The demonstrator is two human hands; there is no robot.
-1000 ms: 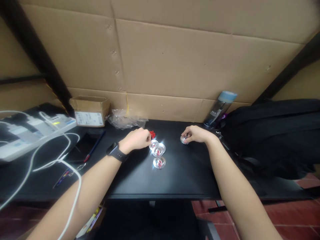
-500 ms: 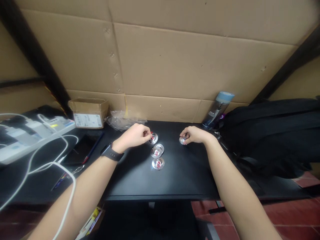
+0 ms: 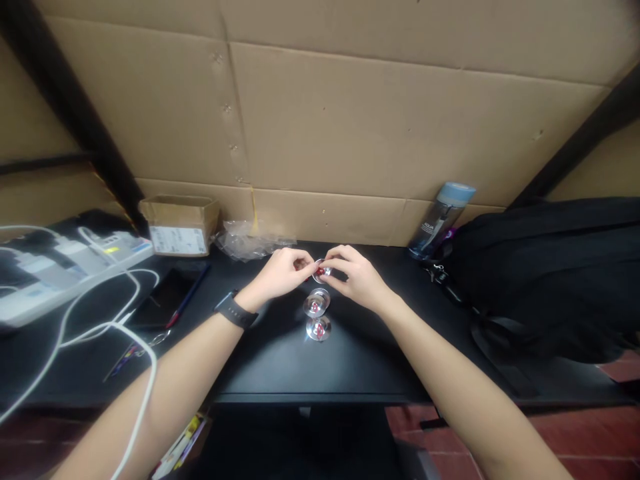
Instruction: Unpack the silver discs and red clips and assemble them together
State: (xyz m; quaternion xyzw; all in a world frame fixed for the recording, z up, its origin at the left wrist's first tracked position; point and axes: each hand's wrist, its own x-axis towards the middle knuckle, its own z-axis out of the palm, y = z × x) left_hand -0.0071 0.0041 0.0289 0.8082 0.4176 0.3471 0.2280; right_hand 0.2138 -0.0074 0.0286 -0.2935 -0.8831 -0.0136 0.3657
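Observation:
My left hand (image 3: pixel 289 270), wearing a black watch, pinches thumb and finger together at the edge of a small shiny silver disc with a red middle (image 3: pixel 322 272). From the other side, my right hand (image 3: pixel 353 275) has its thumb and fingers curled on the same spot. Fingers partly cover the disc, so whether one or two are held there cannot be made out. Closer to me lies an overlapping pair of silver discs (image 3: pixel 315 307), red at the centre. Just below them, another silver disc (image 3: pixel 319 329) rests on the black table (image 3: pixel 280 373).
At the left are a white power strip (image 3: pixel 75 273) with cables, a dark phone-like slab (image 3: pixel 170 297) and a small cardboard box (image 3: pixel 179 227). Crumpled clear plastic (image 3: pixel 250 240) lies behind my left hand. A blue-capped bottle (image 3: pixel 440 220) and a black bag (image 3: pixel 550 267) stand right.
My right hand has moved left with its disc and now meets my left hand. The left hand has shifted slightly right. The discs nearer me stay on the table.

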